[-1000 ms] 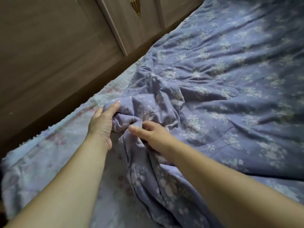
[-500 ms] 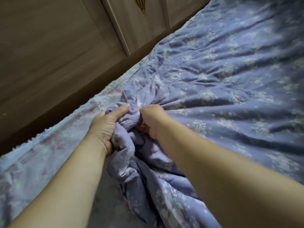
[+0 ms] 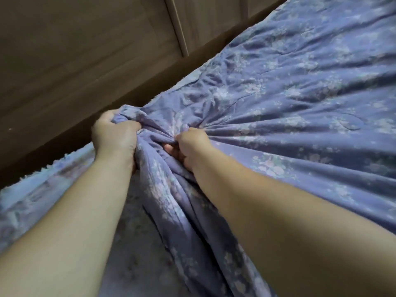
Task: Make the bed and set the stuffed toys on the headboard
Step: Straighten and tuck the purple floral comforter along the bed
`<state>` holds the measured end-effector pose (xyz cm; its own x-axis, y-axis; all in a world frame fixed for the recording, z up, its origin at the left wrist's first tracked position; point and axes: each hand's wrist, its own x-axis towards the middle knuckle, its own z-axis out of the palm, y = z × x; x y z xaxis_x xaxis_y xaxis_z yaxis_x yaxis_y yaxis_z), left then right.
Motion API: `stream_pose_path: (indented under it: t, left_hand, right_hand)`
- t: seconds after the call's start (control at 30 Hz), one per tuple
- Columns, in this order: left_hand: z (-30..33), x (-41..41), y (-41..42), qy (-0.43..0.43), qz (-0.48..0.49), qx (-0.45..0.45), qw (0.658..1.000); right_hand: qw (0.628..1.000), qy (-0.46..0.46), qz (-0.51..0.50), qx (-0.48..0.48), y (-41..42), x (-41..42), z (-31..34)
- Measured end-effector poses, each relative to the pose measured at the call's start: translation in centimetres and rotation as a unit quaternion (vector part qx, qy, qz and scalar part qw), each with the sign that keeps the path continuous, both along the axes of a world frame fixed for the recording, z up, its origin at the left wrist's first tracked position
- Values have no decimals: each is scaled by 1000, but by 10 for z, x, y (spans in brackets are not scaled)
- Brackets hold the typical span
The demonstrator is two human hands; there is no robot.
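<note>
While both arms are reaching forward, I am seeing the left hand (image 3: 114,133) and right hand (image 3: 191,144) squeezing a bunched corner of the soft purple flowery blanket (image 3: 289,108). It is lying wrinkly across the pale bed sheet (image 3: 36,189), beside a brown wooden wall (image 3: 85,61).

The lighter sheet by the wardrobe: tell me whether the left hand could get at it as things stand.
Probably yes, but not while occupied. The left hand has its grip bunched on the purple quilt; the lighter sheet lies bare just below and beside it, with nothing between. It would need to let go first.
</note>
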<state>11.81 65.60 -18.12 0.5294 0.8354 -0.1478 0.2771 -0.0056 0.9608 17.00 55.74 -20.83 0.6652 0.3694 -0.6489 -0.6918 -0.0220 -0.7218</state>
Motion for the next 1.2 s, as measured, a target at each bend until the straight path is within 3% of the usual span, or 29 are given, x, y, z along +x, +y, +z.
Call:
stream_pose_path:
  t: [0.1, 0.17, 0.27, 0.33, 0.47, 0.57, 0.63, 0.7, 0.8, 0.9, 1.0, 1.13, 1.2]
  left_hand:
    - [-28, -10, 0, 32, 54, -125, 990]
    - [-29, -22, -5, 23, 33, -245, 969]
    - [-22, -42, -22, 16, -35, -296, 954]
    - [-19, -56, -37, 46, -89, -279, 955]
    - [-15, -77, -62, 71, -141, -237, 959]
    - [-16, -80, -57, 92, -88, -147, 981]
    - [-9, -78, -55, 93, -82, -92, 988]
    - [1, -74, -55, 90, -87, -48, 991]
    - [16, -65, -49, 91, -30, -65, 993]
    - [33, -62, -40, 6, -4, -194, 981]
    - [44, -69, -41, -86, -67, -234, 966]
    - [38, -93, -57, -106, -121, -224, 961]
    - [27, -111, -76, -63, -160, -248, 953]
  right_hand:
    - [999, 13, 33, 16, -5, -11, -15]
    - [997, 32, 39, 52, -9, -11, -13]
    - [996, -37, 82, 19, -20, -17, -2]
    - [971, -181, 128, -87, -36, -29, 5]
    - [869, -417, 172, -203, -83, -75, 25]
    - [818, -419, 301, -254, -109, -112, 37]
    - [749, -413, 405, -324, -116, -130, 40]
    - [726, -428, 424, -333, -112, -137, 43]
    - [758, -438, 374, -306, -97, -123, 46]
    - [856, -384, 276, -209, -82, -109, 49]
    - [937, -293, 159, -106, -63, -111, 52]
    - [971, -215, 53, -88, -53, -102, 50]
    - [973, -195, 19, -124, -59, -95, 51]
